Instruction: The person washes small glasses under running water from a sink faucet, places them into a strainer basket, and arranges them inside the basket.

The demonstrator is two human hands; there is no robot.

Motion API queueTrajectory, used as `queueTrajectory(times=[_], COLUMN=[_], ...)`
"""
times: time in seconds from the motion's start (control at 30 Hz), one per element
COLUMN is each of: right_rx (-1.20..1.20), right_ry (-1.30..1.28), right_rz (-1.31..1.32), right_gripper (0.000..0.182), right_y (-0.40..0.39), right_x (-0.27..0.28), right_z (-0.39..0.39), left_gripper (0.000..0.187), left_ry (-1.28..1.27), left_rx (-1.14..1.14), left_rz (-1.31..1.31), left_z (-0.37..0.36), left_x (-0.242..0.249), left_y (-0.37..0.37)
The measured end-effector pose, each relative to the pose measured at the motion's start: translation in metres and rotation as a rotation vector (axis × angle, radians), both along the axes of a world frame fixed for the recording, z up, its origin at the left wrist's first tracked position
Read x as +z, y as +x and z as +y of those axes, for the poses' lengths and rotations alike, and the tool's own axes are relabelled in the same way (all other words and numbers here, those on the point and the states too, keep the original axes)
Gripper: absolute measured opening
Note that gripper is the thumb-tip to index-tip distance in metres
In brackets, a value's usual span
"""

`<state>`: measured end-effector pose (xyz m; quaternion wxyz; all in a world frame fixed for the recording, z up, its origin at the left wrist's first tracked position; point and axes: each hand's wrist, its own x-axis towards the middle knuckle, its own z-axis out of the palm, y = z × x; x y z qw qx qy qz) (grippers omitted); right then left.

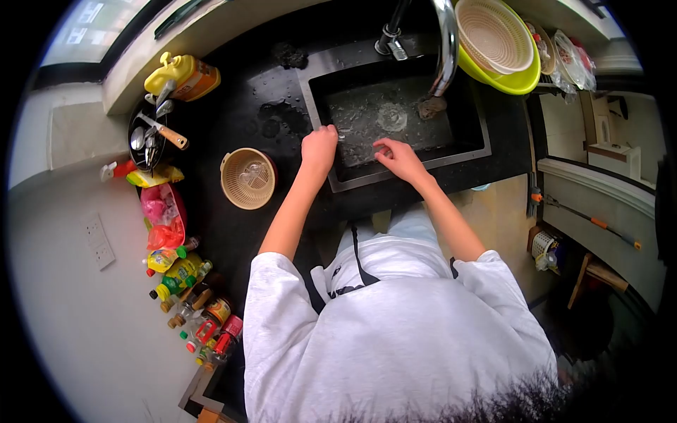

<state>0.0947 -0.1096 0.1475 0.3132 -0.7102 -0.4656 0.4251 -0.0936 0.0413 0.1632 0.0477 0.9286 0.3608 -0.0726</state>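
Note:
My left hand (pixel 319 148) is closed in a fist at the left rim of the black sink (pixel 329 185). A small shiny bit shows beside its fingertips, but what it grips is hidden. Over the near part of the basin is my right hand (pixel 402 159), its fingers loosely bent and apart, with nothing visible in them. Water and a round drain (pixel 392 118) show on the sink floor. To the left of my left hand, a beige plastic basket (pixel 227 185) stands on the counter with clear, glass-like pieces inside.
A chrome faucet (pixel 447 42) arches over the sink, a brown lump (pixel 431 107) below its spout. Nested strainers (pixel 497 35) stand at right. Along the left wall are a yellow jug (pixel 185 76), a utensil holder (pixel 147 158) and several bottles (pixel 185 275). A dark scrubber (pixel 289 55) lies behind.

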Motion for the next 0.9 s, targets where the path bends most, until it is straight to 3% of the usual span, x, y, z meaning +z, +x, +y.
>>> queueTrajectory(times=[0.1, 0.17, 0.2, 0.33, 0.5, 0.57, 0.6, 0.7, 0.77, 0.9], right_rx=[0.059, -0.123, -0.187, -0.031, 0.188, 0.244, 0.321, 0.607, 0.773, 1.009], right_ry=[-0.064, 0.065, 0.007, 0.044, 0.17, 0.279, 0.295, 0.474, 0.544, 0.557], right_rz=[0.012, 0.125, 0.339, 0.273, 0.006, -0.088, -0.081, -0.26, -0.48, -0.687], right_gripper=[0.044, 0.044, 0.042, 0.039, 0.032, 0.031, 0.031, 0.031, 0.029, 0.024], right_y=[-0.01, -0.018, -0.025, -0.024, -0.048, -0.072, -0.092, -0.163, -0.202, -0.244], right_x=[-0.004, 0.012, 0.026, 0.025, 0.045, 0.068, 0.086, 0.11, 0.103, 0.081], right_z=[-0.004, 0.004, 0.011, 0.029, 0.079, 0.121, 0.141, 0.193, 0.217, 0.246], left_gripper=[0.007, 0.009, 0.01, 0.01, 0.027, 0.043, 0.045, 0.042, 0.034, 0.024], left_ry=[-0.15, -0.254, -0.313, -0.422, -0.616, -0.631, -0.592, -0.661, -0.71, -0.789], left_rx=[0.048, 0.035, 0.071, 0.142, 0.423, 0.783, 0.827, 0.941, 0.958, 0.921], left_rz=[-0.033, -0.104, -0.169, -0.431, -0.746, -0.937, -1.103, -1.193, -1.351, -1.34], left_z=[0.001, -0.011, -0.018, -0.031, -0.051, -0.067, -0.08, -0.111, -0.128, -0.156], left_x=[0.009, 0.0, -0.001, -0.003, 0.023, 0.027, 0.016, 0.012, 0.011, 0.014], left_y=[-0.001, 0.007, 0.009, -0.015, -0.068, -0.091, -0.097, -0.111, -0.111, -0.111])
